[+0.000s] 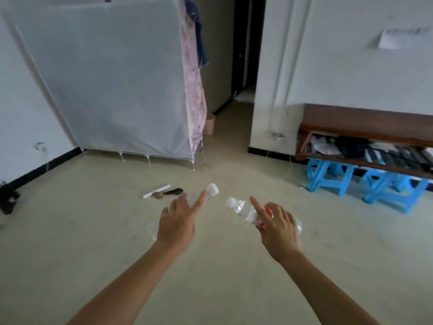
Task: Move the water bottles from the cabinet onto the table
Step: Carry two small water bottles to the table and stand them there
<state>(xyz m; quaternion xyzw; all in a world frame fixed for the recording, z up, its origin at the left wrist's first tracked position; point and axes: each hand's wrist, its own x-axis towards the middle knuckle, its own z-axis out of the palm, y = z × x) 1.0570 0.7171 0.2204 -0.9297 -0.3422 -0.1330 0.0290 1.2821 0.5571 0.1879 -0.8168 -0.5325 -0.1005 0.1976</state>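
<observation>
Above the beige floor [93, 231], left hand [175, 227] is gripping a clear water bottle [210, 190] (index finger lying straight along it); right hand [278, 228] is gripping a red-labelled water bottle [243, 212], white cap pointing left, index finger likewise straight.

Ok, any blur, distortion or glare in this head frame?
Head view: soft, wall notice smeared by blur; wide-angle bends wall edges; no hard shadows; the clear bottle in the left hand nearly vanishes against the floor; the red-labelled bottle in the right hand reads fine.
</observation>
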